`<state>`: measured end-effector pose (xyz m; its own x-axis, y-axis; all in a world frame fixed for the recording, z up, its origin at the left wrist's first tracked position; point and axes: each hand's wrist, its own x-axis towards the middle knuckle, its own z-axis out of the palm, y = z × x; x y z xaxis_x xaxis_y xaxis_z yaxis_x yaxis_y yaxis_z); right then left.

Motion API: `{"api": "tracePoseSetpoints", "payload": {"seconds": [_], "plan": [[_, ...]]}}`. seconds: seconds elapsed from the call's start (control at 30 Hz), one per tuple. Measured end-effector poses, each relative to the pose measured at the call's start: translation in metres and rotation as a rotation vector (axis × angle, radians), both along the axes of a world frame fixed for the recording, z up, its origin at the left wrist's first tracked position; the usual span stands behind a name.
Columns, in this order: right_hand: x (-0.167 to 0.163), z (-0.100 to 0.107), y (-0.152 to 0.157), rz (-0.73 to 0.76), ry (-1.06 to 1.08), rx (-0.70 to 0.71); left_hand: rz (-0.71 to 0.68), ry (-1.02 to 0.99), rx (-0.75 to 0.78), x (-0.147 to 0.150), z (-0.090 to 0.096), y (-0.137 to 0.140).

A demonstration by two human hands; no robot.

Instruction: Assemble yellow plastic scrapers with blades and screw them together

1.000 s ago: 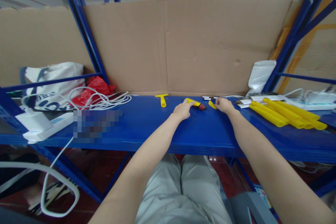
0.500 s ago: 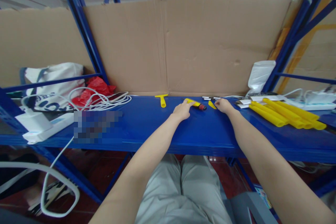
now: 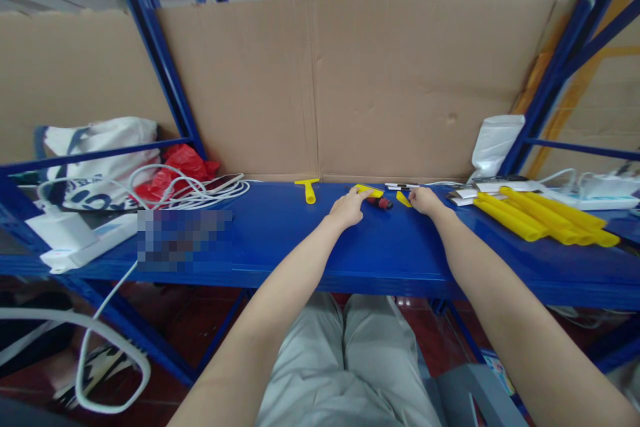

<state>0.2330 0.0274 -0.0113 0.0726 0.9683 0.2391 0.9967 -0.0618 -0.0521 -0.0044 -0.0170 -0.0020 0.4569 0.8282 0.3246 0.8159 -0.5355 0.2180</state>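
Note:
My left hand point(image 3: 349, 207) reaches over the blue shelf with its fingers closed on a flat yellow piece point(image 3: 371, 191). Just below that piece lies a red-and-black handled tool point(image 3: 382, 203), its left end hidden near my fingers. The fingers of my right hand point(image 3: 425, 201) are curled together at the edge of a small pointed yellow piece point(image 3: 403, 199); the fingertips are partly hidden. Left of my hands lies a yellow T-shaped scraper-like piece point(image 3: 309, 192). Behind the small yellow piece are thin black-and-white pen-like sticks point(image 3: 401, 186).
Several yellow tubes point(image 3: 545, 217) lie at the right beside white boxes and a white pouch point(image 3: 497, 147). Coiled white cable point(image 3: 200, 193), a power strip point(image 3: 95, 243), a red bag and a cloth bag point(image 3: 103, 160) fill the left. Cardboard point(image 3: 400, 87) stands behind.
The yellow piece in my left hand has tilted and moved slightly back, showing more of the red handle. My right hand has barely moved.

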Motion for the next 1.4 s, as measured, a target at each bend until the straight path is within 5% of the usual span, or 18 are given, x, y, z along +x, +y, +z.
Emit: {"api": "tracePoseSetpoints", "payload": {"seconds": [0.23,0.5,0.73,1.4], "plan": [[-0.003,0.003,-0.002,0.004,0.105,0.088,-0.199,-0.454,-0.06,0.004,0.007,0.003],[-0.026,0.017,-0.002,0.3,0.617,0.397,-0.203,-0.962,-0.68,0.009,0.013,-0.002],[-0.063,0.023,-0.011,0.566,0.848,0.359,-0.218,-1.09,-0.841,0.005,0.015,0.001],[-0.068,0.023,-0.013,0.607,0.903,0.359,-0.368,-1.111,-0.984,0.002,0.009,0.008]]}}
